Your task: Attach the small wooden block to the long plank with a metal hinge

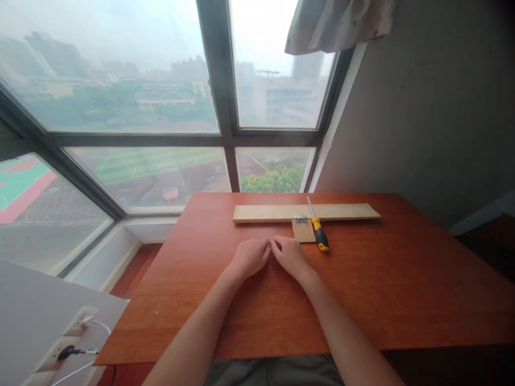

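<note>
My left hand (251,256) and my right hand (290,255) meet fingertip to fingertip just above the tabletop. Both are closed in a pinch; anything between the fingertips is too small or hidden to make out. Just beyond my right hand lies a small square wooden piece (304,231). A metal hinge (300,219) spans from it onto a long pale wooden board (265,212) lying across the far part of the table. To the right of the square piece, a screwdriver (320,236) with a yellow and black handle rests with its shaft over the board.
The reddish-brown wooden table (402,289) has its front edge close to my body. Large windows (132,96) rise behind it, with a curtain (338,24) at the top. A grey wall (418,123) stands at the right. Wall sockets with plugged cords (74,351) are at lower left.
</note>
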{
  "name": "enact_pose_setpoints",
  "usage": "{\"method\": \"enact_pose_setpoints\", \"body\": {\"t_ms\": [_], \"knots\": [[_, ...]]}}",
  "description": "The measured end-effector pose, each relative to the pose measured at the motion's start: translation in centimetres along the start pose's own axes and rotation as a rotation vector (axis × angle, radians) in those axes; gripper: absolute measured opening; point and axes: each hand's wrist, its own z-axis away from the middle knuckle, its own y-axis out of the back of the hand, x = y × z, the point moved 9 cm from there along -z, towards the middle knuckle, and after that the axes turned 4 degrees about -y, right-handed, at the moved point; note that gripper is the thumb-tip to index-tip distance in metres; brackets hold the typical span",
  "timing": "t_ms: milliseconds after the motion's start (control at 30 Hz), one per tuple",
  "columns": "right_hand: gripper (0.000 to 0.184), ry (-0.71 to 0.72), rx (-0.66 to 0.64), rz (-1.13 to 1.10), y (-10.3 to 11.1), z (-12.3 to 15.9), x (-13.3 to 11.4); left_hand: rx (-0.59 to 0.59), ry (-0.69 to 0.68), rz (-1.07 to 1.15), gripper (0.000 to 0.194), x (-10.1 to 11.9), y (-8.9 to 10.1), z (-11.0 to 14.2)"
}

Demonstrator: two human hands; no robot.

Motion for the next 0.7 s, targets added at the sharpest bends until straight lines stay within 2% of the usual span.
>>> {"method": "enact_pose_setpoints", "body": {"t_ms": [700], "knots": [[0.027,-0.024,-0.038,0.04,0.01,-0.16,-0.15,0.007,-0.031,0.003,0.027,0.58,0.56,0.13]]}}
